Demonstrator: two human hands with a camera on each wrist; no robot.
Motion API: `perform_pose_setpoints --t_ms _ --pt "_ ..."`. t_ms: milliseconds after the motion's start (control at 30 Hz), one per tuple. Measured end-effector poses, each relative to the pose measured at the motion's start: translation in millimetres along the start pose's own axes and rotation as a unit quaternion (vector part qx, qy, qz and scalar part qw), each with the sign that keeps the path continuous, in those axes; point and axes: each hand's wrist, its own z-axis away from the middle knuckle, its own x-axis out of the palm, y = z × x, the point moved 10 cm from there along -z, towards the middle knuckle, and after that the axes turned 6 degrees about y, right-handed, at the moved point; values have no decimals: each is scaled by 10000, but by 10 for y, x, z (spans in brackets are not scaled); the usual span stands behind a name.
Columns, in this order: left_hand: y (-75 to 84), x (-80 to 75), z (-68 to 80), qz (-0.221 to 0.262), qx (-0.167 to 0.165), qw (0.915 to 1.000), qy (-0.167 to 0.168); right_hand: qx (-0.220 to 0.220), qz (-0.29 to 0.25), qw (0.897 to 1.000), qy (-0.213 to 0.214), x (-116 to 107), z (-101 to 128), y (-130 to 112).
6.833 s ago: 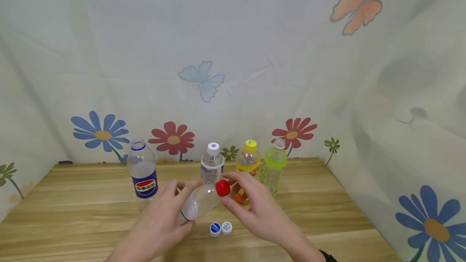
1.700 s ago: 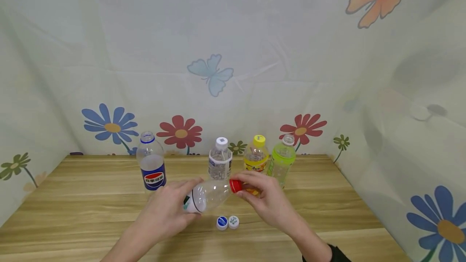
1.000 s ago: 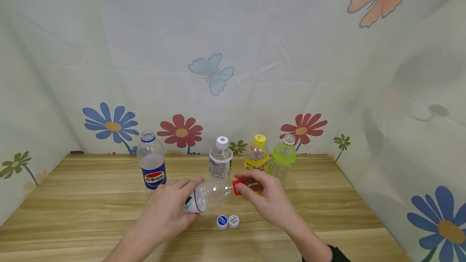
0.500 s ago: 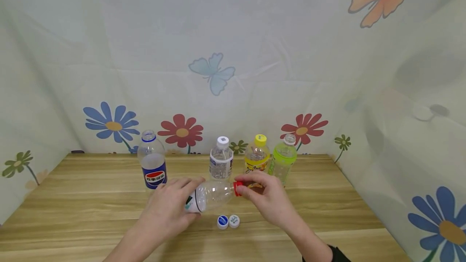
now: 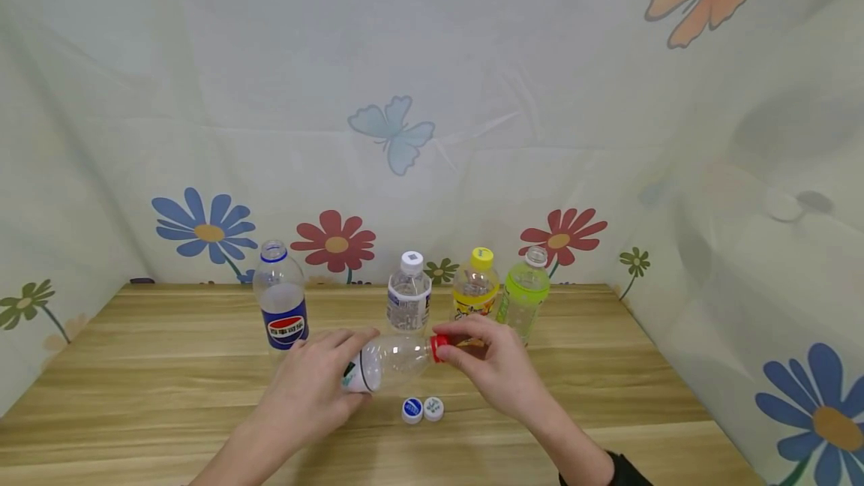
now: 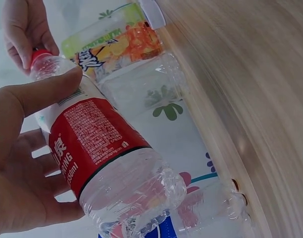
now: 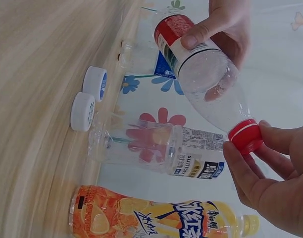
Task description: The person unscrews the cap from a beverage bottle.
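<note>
A clear plastic bottle (image 5: 398, 357) with a red and white label (image 6: 94, 129) lies tilted on its side above the table, its neck toward the right. My left hand (image 5: 313, 377) grips it round the label. At the neck sits a red cap (image 7: 245, 136), which my right hand (image 5: 496, 366) pinches between thumb and fingers. Below the bottle, a blue-topped cap (image 5: 412, 410) and a white cap (image 5: 434, 409) lie side by side on the table.
Behind the hands stand an uncapped Pepsi bottle (image 5: 282, 306), a white-capped bottle (image 5: 409, 302), a yellow-capped iced tea bottle (image 5: 475, 291) and an uncapped green-labelled bottle (image 5: 525, 295). A flowered cloth (image 5: 270, 133) hangs behind the wooden table (image 5: 135, 381).
Since the oldest frame, the bottle has turned more level and its red cap points further right. My right fingers have shifted their hold on the cap; over the last second little has moved.
</note>
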Motion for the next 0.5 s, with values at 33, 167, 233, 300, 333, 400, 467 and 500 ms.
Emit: perform_pose_setpoints --t_ms 33,167,233,300,333,400,467,500 --pt "-4 3 -1 5 -10 10000 -1 -22 -48 10000 -1 6 -4 4" --pt "-20 15 -5 39 -47 10000 -7 -95 -147 9998 10 16 -13 9" --pt "-27 20 -7 60 -58 10000 -12 -98 -183 9998 16 15 -15 11" --pt "-32 26 -9 77 -65 9999 -24 -108 -204 9997 26 13 -16 10" --pt "-35 29 -9 87 -68 9999 -33 -125 -222 9997 26 13 -17 8" --pt "-40 34 -10 109 -77 9999 -50 -174 -226 9996 29 12 -18 0" --pt "-45 41 -10 119 -88 9999 -69 -233 -218 9995 38 10 -17 -10" --pt "-47 43 -9 116 -89 9999 -75 -267 -209 9994 47 7 -15 -16"
